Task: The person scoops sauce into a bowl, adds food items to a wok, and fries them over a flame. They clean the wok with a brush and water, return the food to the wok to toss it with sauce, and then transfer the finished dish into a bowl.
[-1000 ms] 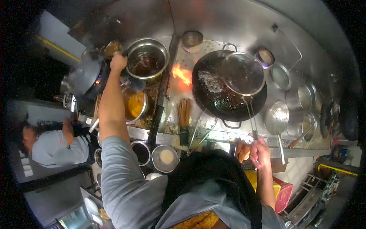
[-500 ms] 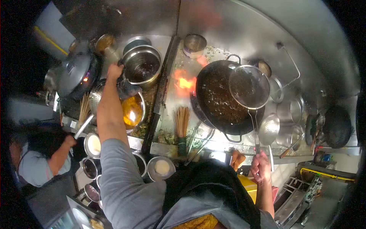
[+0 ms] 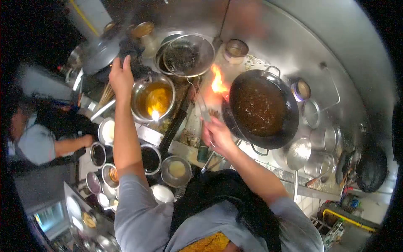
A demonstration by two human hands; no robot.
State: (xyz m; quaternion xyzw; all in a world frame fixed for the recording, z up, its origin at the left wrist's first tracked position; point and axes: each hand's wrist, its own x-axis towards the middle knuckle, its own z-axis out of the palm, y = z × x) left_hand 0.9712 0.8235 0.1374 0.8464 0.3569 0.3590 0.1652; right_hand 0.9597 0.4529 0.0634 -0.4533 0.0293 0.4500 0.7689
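My right hand [image 3: 218,132] is closed round the handle of a round wire-mesh strainer [image 3: 189,55]. The strainer's bowl lies over a metal pot [image 3: 161,59] at the back of the stove. My left hand [image 3: 121,80] is stretched out at the upper left, thumb and finger apart. A bunched dark cloth [image 3: 132,54] overlaps its fingertips in this view. Below the strainer, near my left forearm, stands a steel pot [image 3: 171,101] of orange-yellow oil. Right of my right hand, a large black wok [image 3: 262,110] holds dark brown liquid.
Flame [image 3: 217,80] rises beside the wok. A perforated skimmer [image 3: 299,153] lies to its right. Bowls of ingredients, one with pale contents [image 3: 176,169], crowd the near left. A lidded dark pan [image 3: 100,59] stands far left. A co-worker's arm [image 3: 73,146] reaches in there.
My right hand has swung the strainer left from over the wok to the back pot. My left hand has moved up and away from the pot rim, the dark cloth shifting with it.
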